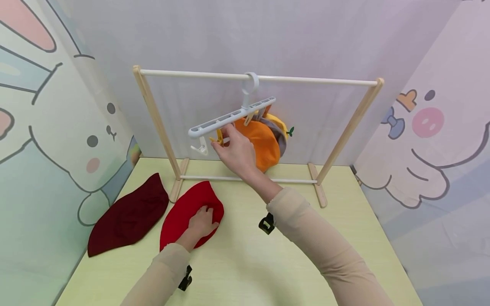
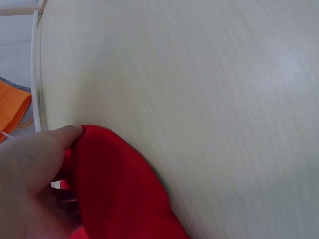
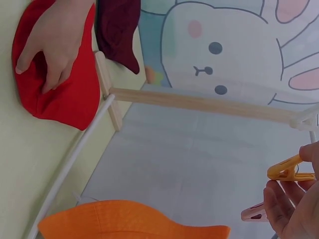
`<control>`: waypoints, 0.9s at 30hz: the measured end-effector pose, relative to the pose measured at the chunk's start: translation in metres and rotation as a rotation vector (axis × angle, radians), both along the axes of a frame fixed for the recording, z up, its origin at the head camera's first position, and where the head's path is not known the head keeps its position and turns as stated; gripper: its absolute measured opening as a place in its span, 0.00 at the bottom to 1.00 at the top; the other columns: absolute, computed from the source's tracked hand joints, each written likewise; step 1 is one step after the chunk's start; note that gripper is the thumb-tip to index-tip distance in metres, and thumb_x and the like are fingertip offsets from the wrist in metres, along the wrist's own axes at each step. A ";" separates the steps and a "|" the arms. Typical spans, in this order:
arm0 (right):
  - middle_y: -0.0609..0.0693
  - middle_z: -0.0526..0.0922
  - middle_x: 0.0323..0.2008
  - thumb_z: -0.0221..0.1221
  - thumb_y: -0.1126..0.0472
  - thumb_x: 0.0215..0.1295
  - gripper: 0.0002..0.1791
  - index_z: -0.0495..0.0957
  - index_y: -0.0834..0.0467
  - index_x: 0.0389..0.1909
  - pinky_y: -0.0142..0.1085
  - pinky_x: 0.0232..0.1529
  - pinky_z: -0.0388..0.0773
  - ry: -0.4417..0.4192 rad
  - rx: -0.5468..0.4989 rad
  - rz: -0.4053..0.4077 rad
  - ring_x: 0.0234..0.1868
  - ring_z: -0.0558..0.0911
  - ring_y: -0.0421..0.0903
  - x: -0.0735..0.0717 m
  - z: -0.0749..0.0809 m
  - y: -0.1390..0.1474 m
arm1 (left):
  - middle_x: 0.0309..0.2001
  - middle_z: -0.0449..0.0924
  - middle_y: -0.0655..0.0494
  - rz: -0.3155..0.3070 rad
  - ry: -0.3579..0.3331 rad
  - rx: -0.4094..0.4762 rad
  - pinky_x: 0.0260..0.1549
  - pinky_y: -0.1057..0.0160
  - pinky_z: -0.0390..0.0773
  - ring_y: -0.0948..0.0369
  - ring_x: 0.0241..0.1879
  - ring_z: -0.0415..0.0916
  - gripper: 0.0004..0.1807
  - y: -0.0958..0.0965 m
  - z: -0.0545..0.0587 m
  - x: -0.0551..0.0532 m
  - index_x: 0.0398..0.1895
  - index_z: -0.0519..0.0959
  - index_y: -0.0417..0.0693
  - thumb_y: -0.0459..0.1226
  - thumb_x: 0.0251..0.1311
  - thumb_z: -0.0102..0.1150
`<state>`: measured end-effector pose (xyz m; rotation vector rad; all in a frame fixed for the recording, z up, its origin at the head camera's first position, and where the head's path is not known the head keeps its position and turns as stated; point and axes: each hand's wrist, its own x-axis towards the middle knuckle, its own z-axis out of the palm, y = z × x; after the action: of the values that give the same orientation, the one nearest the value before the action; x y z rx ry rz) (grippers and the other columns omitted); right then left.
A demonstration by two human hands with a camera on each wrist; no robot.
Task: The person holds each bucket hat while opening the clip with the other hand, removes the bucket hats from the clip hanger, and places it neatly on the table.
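Observation:
On the table lies a red hat, folded flat. My left hand grips its edge between thumb and fingers; in the left wrist view, the red cloth hides some fingertips. Up at the grey hanger, my right hand pinches a yellow clip between thumb and fingers. Beside that clip a white clip dangles from the hanger's near end. Farther along hang an orange hat, a grey hat and a yellow hat, overlapping one another.
A dark red hat lies on the table at the left. The hanger hooks over the white rail of a wooden-legged rack. Printed cloth walls close in both sides, and a plain one stands behind.

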<state>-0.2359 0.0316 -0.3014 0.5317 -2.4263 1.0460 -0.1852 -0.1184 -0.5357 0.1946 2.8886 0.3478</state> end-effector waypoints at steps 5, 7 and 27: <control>0.46 0.83 0.39 0.61 0.52 0.58 0.16 0.70 0.53 0.43 0.27 0.23 0.72 -0.014 0.009 -0.002 0.31 0.82 0.39 -0.001 0.000 -0.003 | 0.60 0.64 0.35 -0.007 0.010 -0.011 0.46 0.46 0.74 0.43 0.59 0.64 0.31 0.000 -0.002 0.001 0.58 0.67 0.34 0.44 0.56 0.60; 0.46 0.83 0.39 0.61 0.51 0.58 0.17 0.69 0.53 0.44 0.28 0.23 0.73 -0.018 0.018 -0.004 0.32 0.82 0.39 -0.002 0.000 -0.005 | 0.60 0.64 0.35 -0.007 0.012 -0.010 0.46 0.46 0.74 0.43 0.59 0.64 0.31 0.000 -0.002 0.001 0.58 0.68 0.34 0.44 0.56 0.60; 0.44 0.83 0.37 0.59 0.48 0.59 0.15 0.72 0.52 0.42 0.31 0.28 0.76 -0.038 0.063 -0.024 0.34 0.83 0.38 -0.010 0.007 -0.018 | 0.59 0.64 0.36 -0.015 0.003 0.009 0.47 0.46 0.73 0.43 0.58 0.64 0.29 -0.001 0.005 0.005 0.58 0.68 0.36 0.44 0.57 0.58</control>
<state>-0.2459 0.0140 -0.2941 0.5065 -2.4994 0.9812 -0.1798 -0.1196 -0.5308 0.2190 2.8873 0.3579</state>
